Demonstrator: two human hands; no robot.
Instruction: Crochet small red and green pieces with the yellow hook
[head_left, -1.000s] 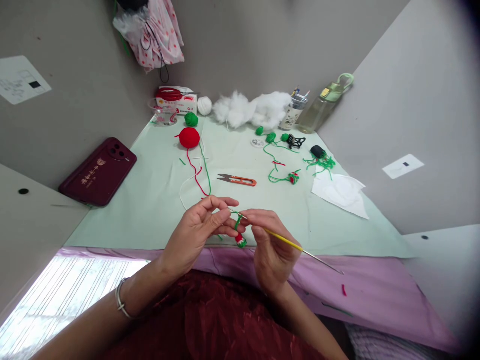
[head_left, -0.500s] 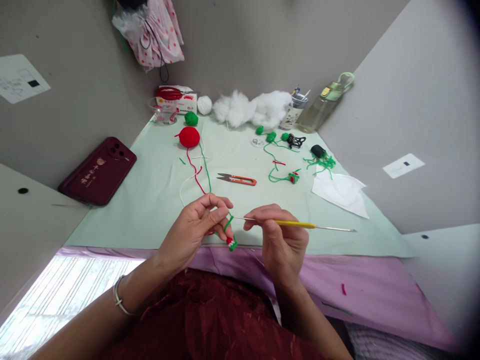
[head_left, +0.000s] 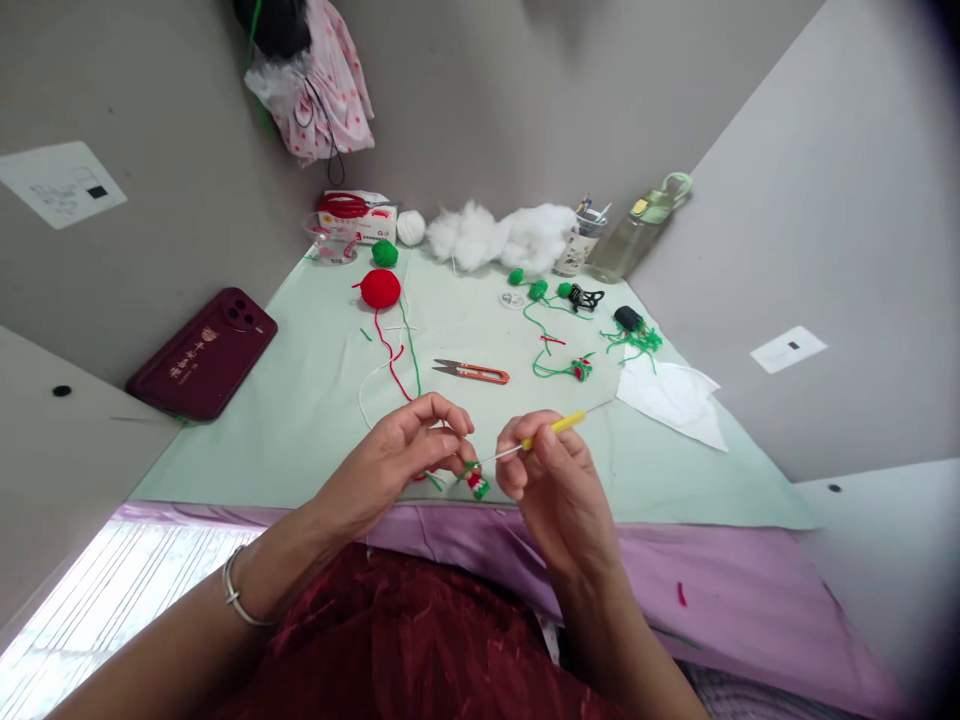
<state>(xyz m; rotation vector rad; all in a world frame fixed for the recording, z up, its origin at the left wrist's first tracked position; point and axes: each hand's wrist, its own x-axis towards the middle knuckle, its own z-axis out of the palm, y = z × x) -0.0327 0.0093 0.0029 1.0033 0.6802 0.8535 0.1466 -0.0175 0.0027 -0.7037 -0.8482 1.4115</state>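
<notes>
In my right hand (head_left: 559,480) is a crochet hook with a yellow handle (head_left: 556,428), gripped between thumb and fingers. Its metal tip points left and meets green yarn at a small crocheted piece (head_left: 478,485) of red, white and green. My left hand (head_left: 409,445) pinches this piece near its fingertips, low over the table's front edge. Red, white and green strands lead from the left hand back toward a red yarn ball (head_left: 380,289) and a green yarn ball (head_left: 385,253). Thread snips (head_left: 472,371) with orange handles lie just beyond the hands.
At left lies a dark red phone (head_left: 202,355). White stuffing (head_left: 499,237), a pen cup (head_left: 579,245) and a water bottle (head_left: 634,235) line the back. Small green crocheted pieces (head_left: 538,290), a red-and-green piece (head_left: 581,368) and white paper (head_left: 671,400) are on the right.
The hook has swung so its rear end points up and away, and its tip has dropped to the crocheted piece. The piece sits slightly farther right, and the camera view has shifted a little.
</notes>
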